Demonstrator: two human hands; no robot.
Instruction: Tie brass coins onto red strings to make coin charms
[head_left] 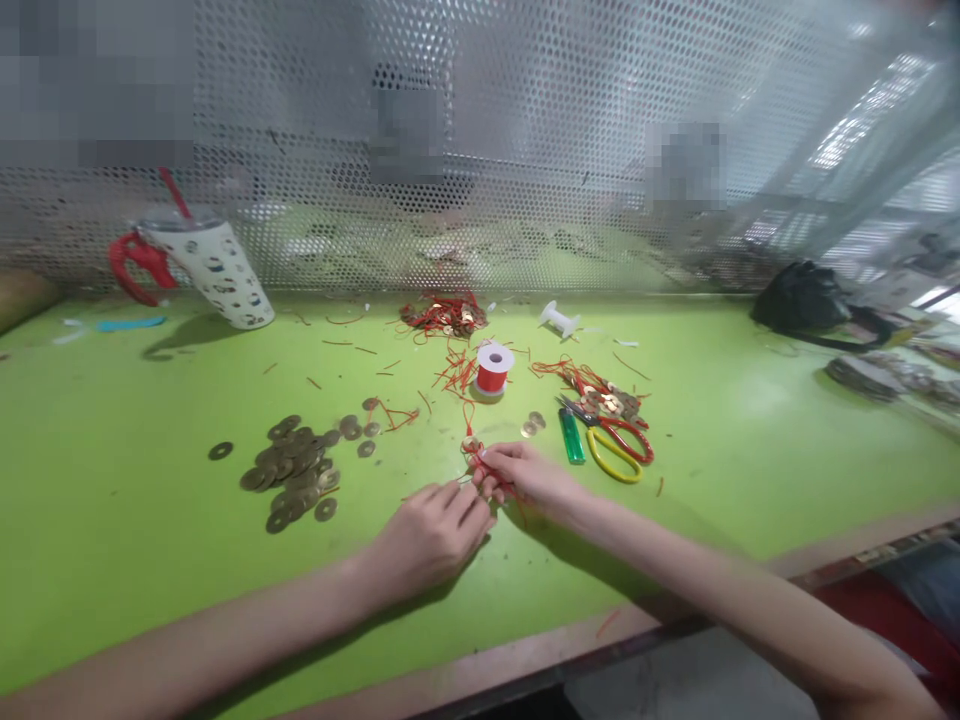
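- You have one coin knot (472, 446) in hand on the green table (112, 520), just in front of the red cord spool (493, 368).
- Finished-looking bundles of red cord and coins (444, 314) lie by the mesh wall, more beside the scissors (615, 440); that part looks done.
- A large pile of loose coins (296, 470) lies left of your hands, so much seems left.
- Your right hand (525, 475) pinches the red cord at the coin, fingertips pressed together.
- Your left hand (429, 535) has its fingers curled close, tips meeting the right hand's; whether they grip the cord, you cannot tell.
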